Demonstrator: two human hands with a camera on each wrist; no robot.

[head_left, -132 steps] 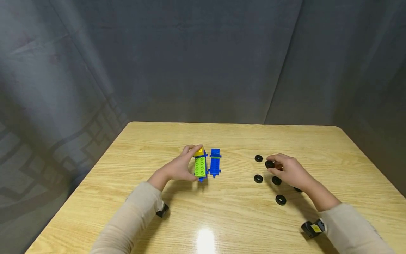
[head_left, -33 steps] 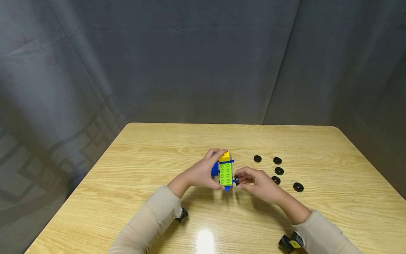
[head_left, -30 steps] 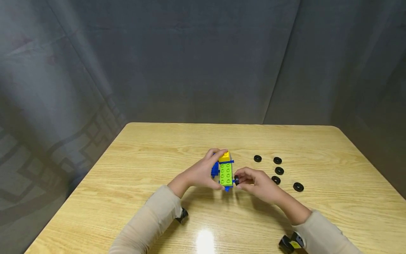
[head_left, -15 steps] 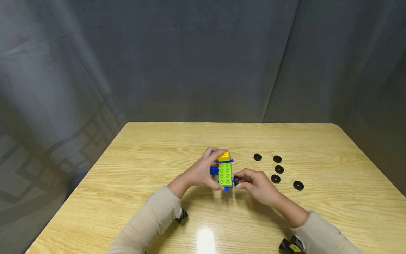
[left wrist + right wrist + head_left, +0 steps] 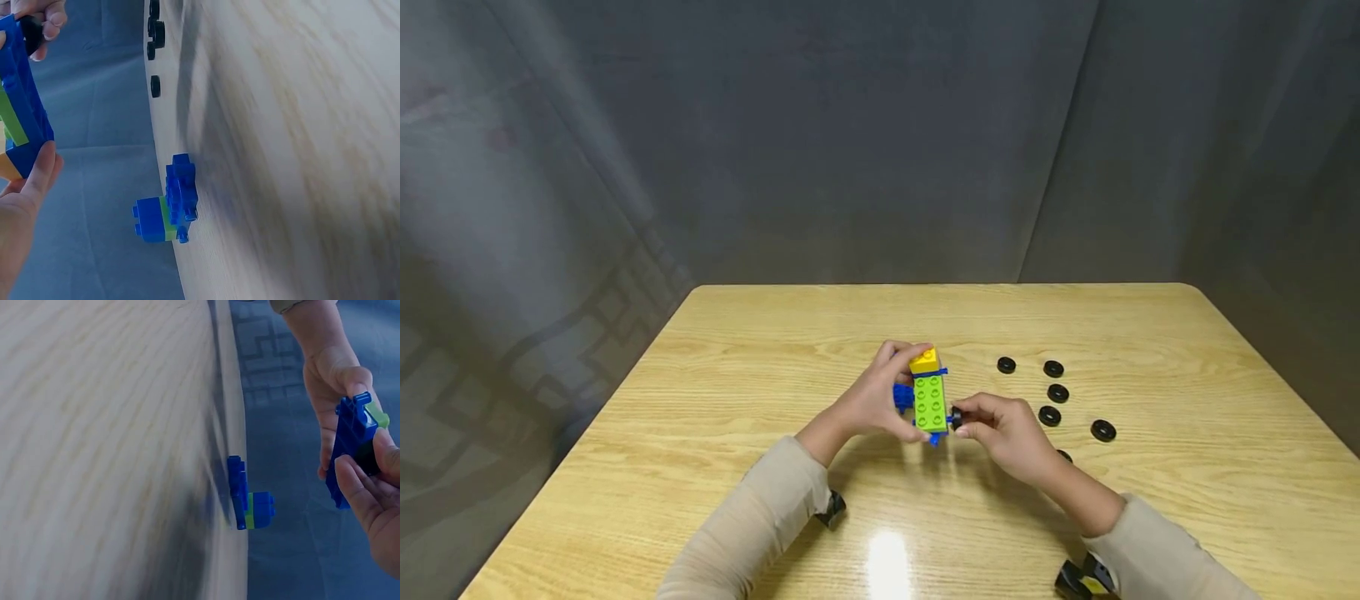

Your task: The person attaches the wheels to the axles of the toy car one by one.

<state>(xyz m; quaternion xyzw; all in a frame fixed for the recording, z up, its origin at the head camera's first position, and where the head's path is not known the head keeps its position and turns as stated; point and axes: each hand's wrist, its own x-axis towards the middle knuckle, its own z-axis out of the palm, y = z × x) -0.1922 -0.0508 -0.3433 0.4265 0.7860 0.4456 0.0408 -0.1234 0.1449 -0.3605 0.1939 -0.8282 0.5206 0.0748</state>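
My left hand (image 5: 867, 406) grips a toy car body, fingers at its far end and thumb at the near end. The body has a lime-green studded brick (image 5: 930, 404) and a yellow brick (image 5: 924, 361) on a blue chassis (image 5: 26, 94). It is held above the table in the left wrist view. My right hand (image 5: 1011, 435) pinches a black wheel (image 5: 957, 417) against the near right axle peg of that chassis. A second blue chassis (image 5: 237, 490), bearing a green and a blue brick, stands on the table, partly hidden behind my left hand in the head view.
Several loose black wheels (image 5: 1057, 392) lie on the wooden table (image 5: 820, 325) to the right, one partly hidden by my right forearm. A grey curtain (image 5: 865, 150) hangs behind the table's far edge. Each wrist carries a small black camera (image 5: 831, 509).
Over four seconds, my left hand has carried the car body rightward, and my right hand has brought a wheel from the right to its axle peg. Lately both hands have shifted only slightly.
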